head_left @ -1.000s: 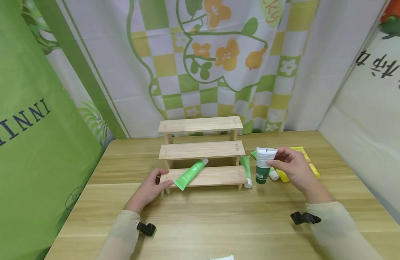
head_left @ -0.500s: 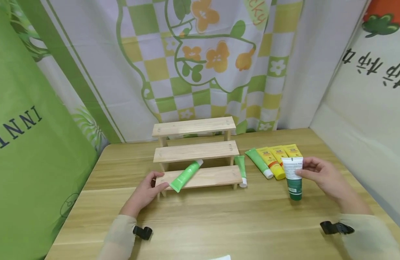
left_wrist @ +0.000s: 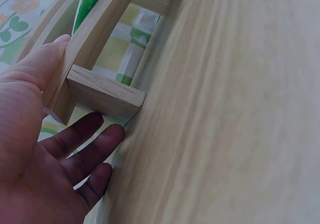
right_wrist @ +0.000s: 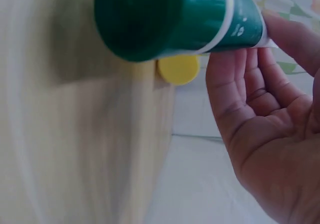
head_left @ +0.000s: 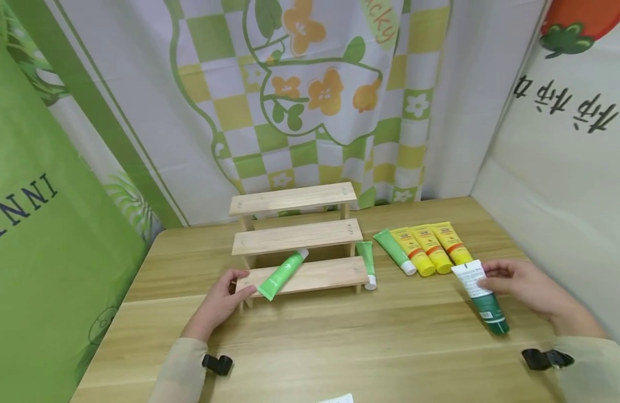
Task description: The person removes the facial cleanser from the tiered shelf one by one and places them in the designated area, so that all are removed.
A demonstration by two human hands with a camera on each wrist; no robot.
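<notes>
My left hand (head_left: 215, 305) holds the left end of the lowest step of a three-tier wooden shelf (head_left: 330, 274). In the left wrist view its thumb lies on the board (left_wrist: 95, 39), with the fingers below near the leg. A light green tube (head_left: 283, 274) lies aslant on that lowest step, its white cap toward the back. My right hand (head_left: 534, 294) pinches a dark green and white squeeze tube (head_left: 483, 299) by its white flat end. That tube hangs tilted above the table, dark green cap downward. In the right wrist view, its cap (right_wrist: 135, 22) is close to the camera.
Yellow tubes (head_left: 431, 249) lie side by side at the right back of the table (head_left: 310, 347), beside another green tube (head_left: 394, 252). One more green tube (head_left: 367, 266) lies against the shelf's right side. A white item (head_left: 340, 399) shows at the front edge.
My right hand has carried the dark green and white tube to the right and toward me, tilting it. The left hand keeps its place on the shelf. The head view has turned slightly right.
</notes>
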